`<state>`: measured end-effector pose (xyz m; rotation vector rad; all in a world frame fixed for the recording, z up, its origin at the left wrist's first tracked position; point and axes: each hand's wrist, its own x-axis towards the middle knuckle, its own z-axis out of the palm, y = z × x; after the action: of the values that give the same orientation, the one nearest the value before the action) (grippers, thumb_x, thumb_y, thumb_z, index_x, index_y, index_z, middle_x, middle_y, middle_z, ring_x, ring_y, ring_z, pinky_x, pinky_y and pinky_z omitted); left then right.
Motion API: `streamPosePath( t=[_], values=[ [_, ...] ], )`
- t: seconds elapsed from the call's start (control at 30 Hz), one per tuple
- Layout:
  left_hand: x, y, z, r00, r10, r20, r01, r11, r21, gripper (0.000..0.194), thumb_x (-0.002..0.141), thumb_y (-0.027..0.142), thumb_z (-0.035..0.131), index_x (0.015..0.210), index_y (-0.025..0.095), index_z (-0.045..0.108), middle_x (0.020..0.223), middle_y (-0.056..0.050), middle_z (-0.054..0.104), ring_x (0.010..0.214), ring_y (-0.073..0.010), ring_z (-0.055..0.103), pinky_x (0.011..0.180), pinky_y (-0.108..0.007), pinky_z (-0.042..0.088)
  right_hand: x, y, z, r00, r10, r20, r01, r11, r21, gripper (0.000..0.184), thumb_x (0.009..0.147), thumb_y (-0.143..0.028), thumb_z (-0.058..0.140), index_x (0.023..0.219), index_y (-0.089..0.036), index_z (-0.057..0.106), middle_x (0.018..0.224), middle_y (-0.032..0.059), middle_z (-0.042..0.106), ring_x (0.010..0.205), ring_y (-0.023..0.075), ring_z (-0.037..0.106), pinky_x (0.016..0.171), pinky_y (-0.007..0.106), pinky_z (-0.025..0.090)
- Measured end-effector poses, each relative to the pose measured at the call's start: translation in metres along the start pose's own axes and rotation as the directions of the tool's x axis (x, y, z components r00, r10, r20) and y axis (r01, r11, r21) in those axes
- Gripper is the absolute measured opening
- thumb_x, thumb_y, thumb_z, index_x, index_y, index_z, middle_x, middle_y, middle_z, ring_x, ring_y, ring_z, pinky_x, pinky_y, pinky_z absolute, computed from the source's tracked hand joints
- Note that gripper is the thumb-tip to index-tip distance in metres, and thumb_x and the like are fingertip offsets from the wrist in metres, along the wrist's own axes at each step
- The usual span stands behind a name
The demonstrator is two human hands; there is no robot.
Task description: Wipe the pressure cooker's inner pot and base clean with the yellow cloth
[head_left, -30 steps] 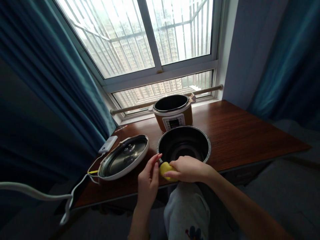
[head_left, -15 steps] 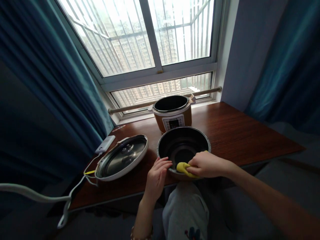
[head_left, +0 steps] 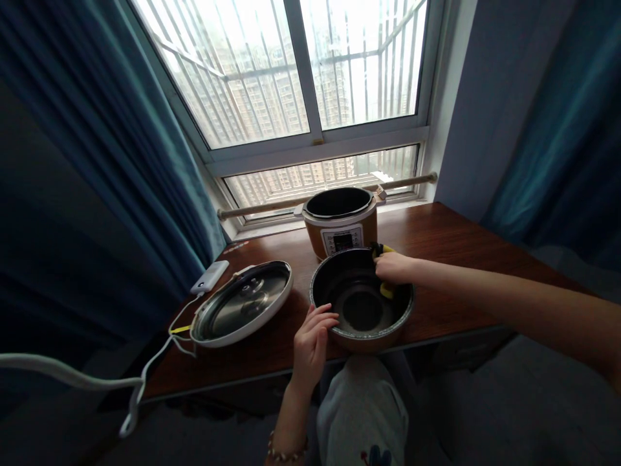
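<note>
A dark round inner pot (head_left: 361,309) stands near the table's front edge. On its near left rim rests my left hand (head_left: 313,336), fingers hooked over the edge and thumb on the outside. My right hand (head_left: 395,267) is closed around a yellow cloth (head_left: 387,290) and presses it against the inner wall at the far right side. Part of the cloth sticks out over the rim, and the rest is hidden in my fist. Just behind the pot, a gold and white electric pressure cooker (head_left: 341,223) has its top uncovered.
To the left lies the cooker's lid (head_left: 242,304), its shiny inner side up. A white box (head_left: 210,277) with a white cable (head_left: 156,355) is at the table's left edge. The wooden table (head_left: 451,259) meets a barred window (head_left: 361,58), with blue curtains at both sides.
My right hand has carried the yellow cloth from the pot's near rim round to the far right rim. My left hand keeps its place on the near left rim.
</note>
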<state>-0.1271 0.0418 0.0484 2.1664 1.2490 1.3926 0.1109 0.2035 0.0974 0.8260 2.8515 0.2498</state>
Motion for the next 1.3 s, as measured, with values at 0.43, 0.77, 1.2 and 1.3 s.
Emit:
streamPosePath(
  t=[0.43, 0.77, 1.2, 1.3],
  values=[
    [-0.003, -0.002, 0.004, 0.999, -0.025, -0.03, 0.024, 1.0, -0.014, 0.038, 0.092, 0.028, 0.029, 0.087, 0.019, 0.066, 0.096, -0.006, 0.068, 0.111, -0.0213, 0.053, 0.105, -0.05, 0.026, 0.056, 0.019, -0.003, 0.904, -0.34, -0.258, 0.332, 0.94, -0.077, 0.024, 0.076, -0.005, 0.053, 0.059, -0.019, 0.062, 0.094, 0.0009, 0.064, 0.106, 0.0151, 0.047, 0.092, 0.03, 0.033],
    [-0.006, -0.009, 0.011, 0.995, 0.026, -0.095, -0.024, 1.0, 0.021, 0.034, 0.09, 0.021, 0.032, 0.089, 0.021, 0.066, 0.096, -0.004, 0.068, 0.107, -0.0187, 0.055, 0.104, -0.047, 0.03, -0.009, 0.013, 0.004, 0.926, 0.231, -0.3, -0.183, 0.967, 0.18, 0.007, 0.063, -0.019, 0.065, 0.056, -0.017, 0.063, 0.079, 0.0088, 0.063, 0.086, 0.024, 0.048, 0.076, 0.034, 0.037],
    [-0.006, -0.012, 0.013, 0.993, 0.061, -0.102, -0.052, 0.995, 0.087, 0.032, 0.089, 0.018, 0.033, 0.093, 0.021, 0.065, 0.096, -0.004, 0.067, 0.105, -0.0187, 0.056, 0.102, -0.046, 0.033, -0.09, -0.027, 0.031, 0.707, 0.66, -0.257, -0.097, 0.45, 0.888, 0.021, 0.074, -0.022, 0.047, 0.084, -0.015, 0.065, 0.098, 0.0073, 0.061, 0.095, 0.0216, 0.055, 0.085, 0.033, 0.042],
    [-0.005, -0.011, 0.013, 0.992, 0.072, -0.102, -0.062, 0.994, 0.095, 0.032, 0.089, 0.017, 0.034, 0.093, 0.02, 0.065, 0.096, -0.004, 0.067, 0.104, -0.0185, 0.056, 0.102, -0.046, 0.033, -0.095, -0.064, 0.045, 0.499, 0.801, -0.33, -0.039, 0.402, 0.915, 0.02, 0.075, -0.023, 0.049, 0.089, -0.017, 0.062, 0.106, 0.0083, 0.058, 0.103, 0.023, 0.052, 0.09, 0.036, 0.04]
  ],
)
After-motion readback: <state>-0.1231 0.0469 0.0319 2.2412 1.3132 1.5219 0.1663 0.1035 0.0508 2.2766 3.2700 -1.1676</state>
